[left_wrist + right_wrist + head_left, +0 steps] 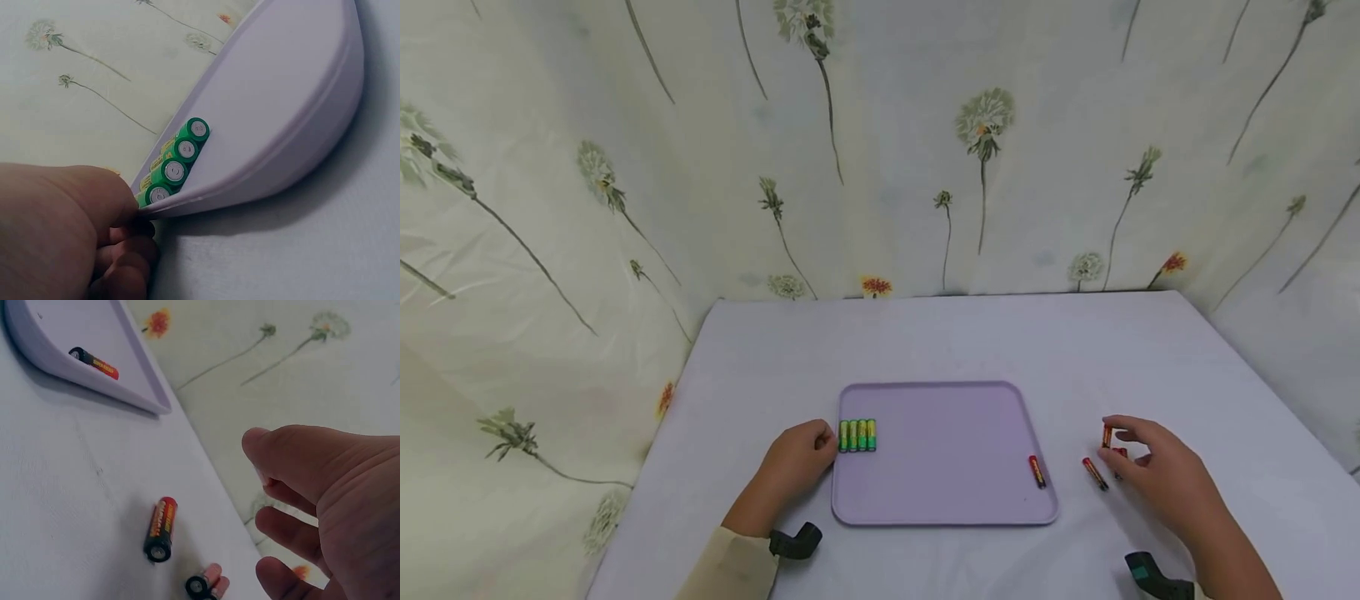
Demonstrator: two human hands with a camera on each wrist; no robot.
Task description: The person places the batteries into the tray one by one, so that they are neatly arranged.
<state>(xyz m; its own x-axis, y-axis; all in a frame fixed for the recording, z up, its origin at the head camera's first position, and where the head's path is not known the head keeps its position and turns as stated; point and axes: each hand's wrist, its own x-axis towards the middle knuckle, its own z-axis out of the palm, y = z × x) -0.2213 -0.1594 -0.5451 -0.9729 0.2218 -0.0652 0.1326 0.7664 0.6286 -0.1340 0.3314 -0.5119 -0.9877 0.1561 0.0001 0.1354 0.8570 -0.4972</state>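
Note:
A purple tray [940, 454] lies on the table, its left rim gripped by my left hand [801, 457]. In the left wrist view the thumb of that hand [81, 212] lies along the rim and the other fingers curl below. Right beside it, several green batteries [857, 435] stand in a row inside the tray. Off the tray's right side, my right hand [1161, 467] pinches a red battery [1107, 435] between thumb and forefinger, above the table. The right wrist view hides most of this battery behind the thumb [281, 450].
One red-and-black battery [1037, 472] lies inside the tray by its right rim. Another battery [1095, 473] rests on the white tablecloth [955, 337] below my right hand, with two more batteries [205, 581] close by. A flower-patterned curtain [895, 150] borders the table's back.

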